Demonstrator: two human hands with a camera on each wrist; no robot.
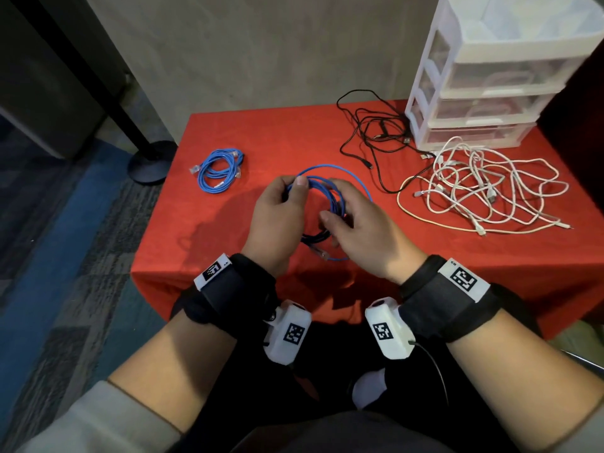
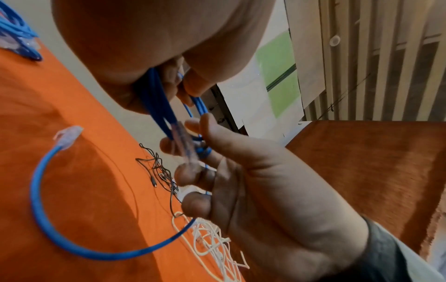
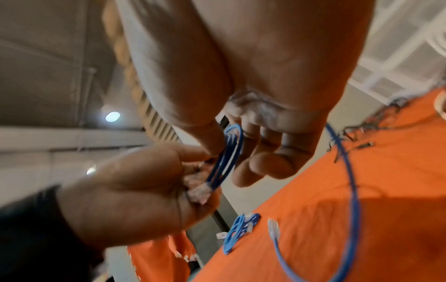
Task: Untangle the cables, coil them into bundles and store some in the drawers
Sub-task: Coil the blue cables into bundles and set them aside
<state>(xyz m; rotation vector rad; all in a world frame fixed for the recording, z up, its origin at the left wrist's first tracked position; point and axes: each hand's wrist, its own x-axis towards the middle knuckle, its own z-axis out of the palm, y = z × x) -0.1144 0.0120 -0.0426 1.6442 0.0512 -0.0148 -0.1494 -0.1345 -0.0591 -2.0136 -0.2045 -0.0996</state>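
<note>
A blue network cable (image 1: 354, 176) is partly coiled and held above the red table (image 1: 261, 132) at its middle. My left hand (image 1: 295, 185) pinches the top of the coil between thumb and fingers, along with a clear plug (image 3: 199, 190). My right hand (image 1: 336, 212) has its fingers (image 2: 193, 175) curled round the loops on the right side. The cable's free end sags to the cloth and ends in a clear plug (image 2: 68, 135). A finished blue bundle (image 1: 217, 171) lies at the left. The white drawer unit (image 1: 490, 76) stands at the back right, drawers closed.
A tangle of black cables (image 1: 376, 138) lies in front of the drawer unit. To the right, a heap of white cables (image 1: 483, 188) is spread out. A black stand base (image 1: 152, 161) sits on the carpet to the left of the table.
</note>
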